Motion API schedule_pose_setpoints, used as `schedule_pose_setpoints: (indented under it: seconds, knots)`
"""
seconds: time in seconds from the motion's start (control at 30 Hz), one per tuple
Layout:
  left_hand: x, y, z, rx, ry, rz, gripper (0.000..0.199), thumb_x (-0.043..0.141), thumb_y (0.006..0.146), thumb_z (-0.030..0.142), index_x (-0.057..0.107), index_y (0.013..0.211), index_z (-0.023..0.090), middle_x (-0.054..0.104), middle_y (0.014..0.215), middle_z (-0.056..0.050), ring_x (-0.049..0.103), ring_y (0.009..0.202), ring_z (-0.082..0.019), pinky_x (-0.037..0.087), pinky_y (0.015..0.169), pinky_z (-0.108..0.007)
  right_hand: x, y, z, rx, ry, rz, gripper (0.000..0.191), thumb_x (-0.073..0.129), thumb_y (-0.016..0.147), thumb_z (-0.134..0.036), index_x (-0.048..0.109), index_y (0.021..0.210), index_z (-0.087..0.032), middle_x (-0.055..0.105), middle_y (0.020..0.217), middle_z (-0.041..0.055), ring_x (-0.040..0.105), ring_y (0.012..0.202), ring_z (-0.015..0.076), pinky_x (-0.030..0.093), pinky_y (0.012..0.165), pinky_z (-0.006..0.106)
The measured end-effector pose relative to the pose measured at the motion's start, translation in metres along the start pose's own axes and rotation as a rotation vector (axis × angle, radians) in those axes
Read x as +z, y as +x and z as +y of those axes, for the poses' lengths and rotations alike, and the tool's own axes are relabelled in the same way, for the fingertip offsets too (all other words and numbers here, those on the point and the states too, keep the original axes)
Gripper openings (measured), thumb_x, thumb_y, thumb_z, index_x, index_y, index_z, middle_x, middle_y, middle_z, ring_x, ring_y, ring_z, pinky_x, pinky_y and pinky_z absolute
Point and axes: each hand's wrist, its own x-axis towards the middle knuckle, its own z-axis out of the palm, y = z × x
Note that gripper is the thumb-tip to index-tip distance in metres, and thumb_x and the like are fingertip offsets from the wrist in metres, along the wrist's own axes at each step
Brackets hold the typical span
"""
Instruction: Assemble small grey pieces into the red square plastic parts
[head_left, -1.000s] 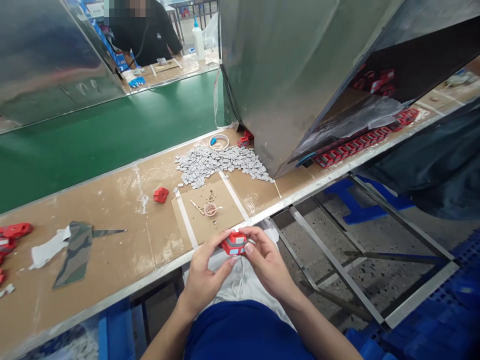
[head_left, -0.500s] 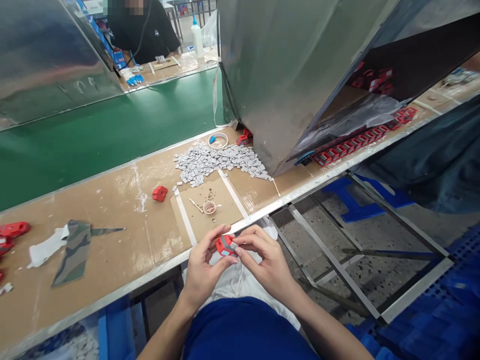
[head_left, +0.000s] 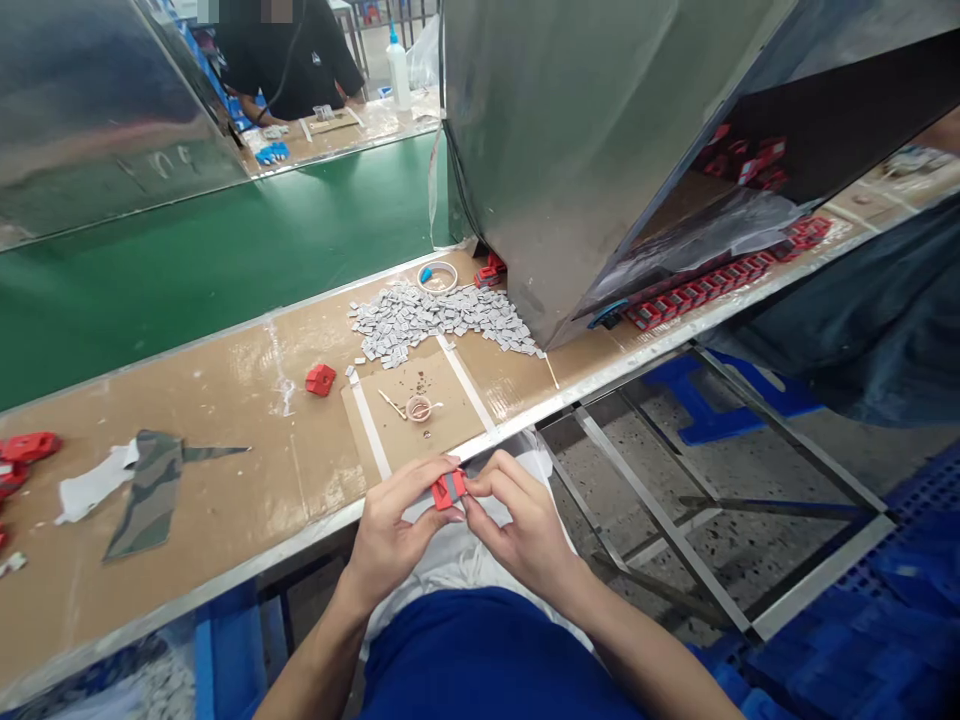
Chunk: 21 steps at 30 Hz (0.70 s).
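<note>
A small red part with a grey band (head_left: 449, 489) is held between both hands, just off the table's front edge. My left hand (head_left: 397, 530) grips its left side between thumb and fingers. My right hand (head_left: 525, 520) pinches its right end with thumb and fingertips. Beyond the hands, a small cup (head_left: 418, 409) with a thin stick in it stands on a cardboard sheet (head_left: 457, 395). A heap of small grey pieces (head_left: 405, 318) lies behind the cardboard. Another red part (head_left: 320, 380) rests to its left.
A large metal housing (head_left: 570, 150) rises at the right, with a row of red parts (head_left: 697, 292) beneath it. Camouflage cloth (head_left: 154, 495) and more red parts (head_left: 31, 447) lie at left. Across the green belt (head_left: 225, 260) sits a person in black (head_left: 300, 60).
The red part has turned in the hands, so its grey band now runs more upright. My left hand has shifted slightly left, and the right fingers have closed nearer its end.
</note>
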Motion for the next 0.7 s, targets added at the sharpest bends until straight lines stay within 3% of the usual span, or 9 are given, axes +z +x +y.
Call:
schedule_pose_setpoints:
  seconds: [0.27, 0.43, 0.57, 0.7]
  knots:
    - [0.001, -0.001, 0.001, -0.039, -0.08, -0.009, 0.036, 0.081, 0.086, 0.037, 0.075, 0.119, 0.025, 0.08, 0.117, -0.01, 0.076, 0.109, -0.023, 0.06, 0.1, -0.03, 0.008, -0.007, -0.001, 0.199, 0.387, 0.023, 0.01, 0.061, 0.097, -0.017, 0.058, 0.09, -0.023, 0.052, 0.088, 0.0001, 0.054, 0.082, 0.0142, 0.046, 0.073, 0.025]
    - [0.004, -0.005, -0.003, -0.167, -0.211, -0.04, 0.042, 0.083, 0.084, 0.04, 0.073, 0.122, 0.028, 0.081, 0.116, -0.009, 0.079, 0.101, -0.024, 0.065, 0.089, -0.028, 0.003, -0.019, -0.002, 0.261, 0.341, 0.02, 0.011, 0.062, 0.098, -0.023, 0.059, 0.087, -0.021, 0.055, 0.095, 0.0035, 0.057, 0.087, 0.0161, 0.047, 0.075, 0.027]
    - [0.017, 0.002, -0.022, -0.087, -0.228, -0.194, 0.042, 0.085, 0.079, 0.046, 0.078, 0.116, 0.027, 0.082, 0.112, -0.01, 0.08, 0.096, -0.027, 0.065, 0.089, -0.032, -0.01, -0.031, 0.006, 0.239, 0.28, 0.043, 0.027, 0.06, 0.1, -0.042, 0.055, 0.083, -0.021, 0.053, 0.089, 0.003, 0.056, 0.081, 0.0164, 0.047, 0.07, 0.027]
    - [0.045, 0.021, -0.035, 0.01, -0.285, -0.357, 0.044, 0.084, 0.079, 0.047, 0.077, 0.118, 0.026, 0.081, 0.111, -0.013, 0.079, 0.098, -0.029, 0.065, 0.091, -0.036, -0.019, -0.049, 0.019, 0.196, 0.199, 0.171, 0.037, 0.049, 0.103, -0.051, 0.05, 0.08, -0.022, 0.047, 0.085, 0.0015, 0.051, 0.074, 0.0156, 0.044, 0.064, 0.025]
